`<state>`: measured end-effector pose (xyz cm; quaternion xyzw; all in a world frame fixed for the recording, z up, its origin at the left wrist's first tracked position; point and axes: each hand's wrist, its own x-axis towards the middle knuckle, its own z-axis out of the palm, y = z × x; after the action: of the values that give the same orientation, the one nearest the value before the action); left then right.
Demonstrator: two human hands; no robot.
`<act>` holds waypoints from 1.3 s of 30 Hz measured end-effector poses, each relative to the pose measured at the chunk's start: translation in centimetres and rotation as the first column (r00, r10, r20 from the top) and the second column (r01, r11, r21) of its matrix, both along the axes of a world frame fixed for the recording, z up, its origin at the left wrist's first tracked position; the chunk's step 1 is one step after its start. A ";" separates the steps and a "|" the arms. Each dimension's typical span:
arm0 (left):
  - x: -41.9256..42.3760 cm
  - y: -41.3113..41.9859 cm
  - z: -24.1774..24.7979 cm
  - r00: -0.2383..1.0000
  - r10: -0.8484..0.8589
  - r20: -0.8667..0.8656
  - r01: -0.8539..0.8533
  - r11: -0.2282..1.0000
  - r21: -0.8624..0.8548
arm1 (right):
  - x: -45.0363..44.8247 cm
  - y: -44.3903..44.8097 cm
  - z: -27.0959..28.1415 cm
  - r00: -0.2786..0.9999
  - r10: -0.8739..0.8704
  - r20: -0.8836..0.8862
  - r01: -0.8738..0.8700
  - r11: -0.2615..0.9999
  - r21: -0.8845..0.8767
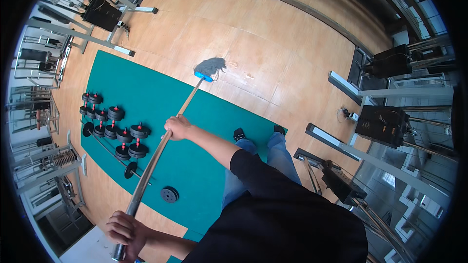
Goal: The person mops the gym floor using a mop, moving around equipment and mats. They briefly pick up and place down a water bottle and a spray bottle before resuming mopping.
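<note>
A long-handled mop (190, 98) runs diagonally before me. Its handle is wooden toward the head and metallic along the upper length. My left hand (124, 232) is wrapped around the handle's upper end, low in the view. Farther down the handle, my right hand (178, 128) grips it, that arm reaching across my body. A blue clamp (203, 76) holds the grey mop strands (212, 66), which lie on the wood-look floor (270, 51) just past the long edge of the green mat (146, 84). Small wet-looking marks show on the floor beside the strands.
Several black dumbbells (116, 113) with red grips stand on the mat's left part, beside a barbell (109, 149). A weight plate (169, 194) lies nearer me. Weight machines (102, 12) line the left; others (382, 126) and a mirror stand right. My feet (239, 134) are on the mat.
</note>
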<state>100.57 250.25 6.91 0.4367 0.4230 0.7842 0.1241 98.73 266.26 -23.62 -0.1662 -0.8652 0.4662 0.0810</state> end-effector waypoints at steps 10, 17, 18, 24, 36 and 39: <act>3.6 12.4 -0.4 0.865 -0.445 0.231 0.453 0.891 0.017 | 20.9 7.8 0.2 0.784 -0.617 -0.071 0.617 0.786 -0.027; 19.2 24.3 -9.4 0.505 -0.735 0.452 0.776 0.616 0.136 | 44.2 9.4 -6.1 0.355 -0.933 0.067 0.920 0.361 0.152; 21.4 24.6 -11.3 0.494 -0.731 0.471 0.788 0.605 0.114 | 47.2 9.1 -7.2 0.316 -0.942 0.112 0.926 0.332 0.181; 24.0 23.0 -15.1 0.561 -0.611 0.558 0.738 0.675 -0.003 | 51.8 8.5 -11.0 0.348 -0.904 0.249 0.872 0.410 0.267; 14.0 9.3 3.9 0.920 -0.359 0.158 0.378 0.919 -0.113 | 21.6 7.2 1.9 0.942 -0.337 0.004 0.334 0.932 -0.144; 13.4 7.6 4.9 0.948 -0.188 0.256 0.225 0.966 -0.124 | 21.2 5.7 2.9 0.964 -0.259 0.053 0.264 0.955 -0.138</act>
<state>113.94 257.84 11.76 0.3690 0.4146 0.7799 0.2893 119.93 271.92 -20.74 -0.2926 -0.8010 0.5094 0.1152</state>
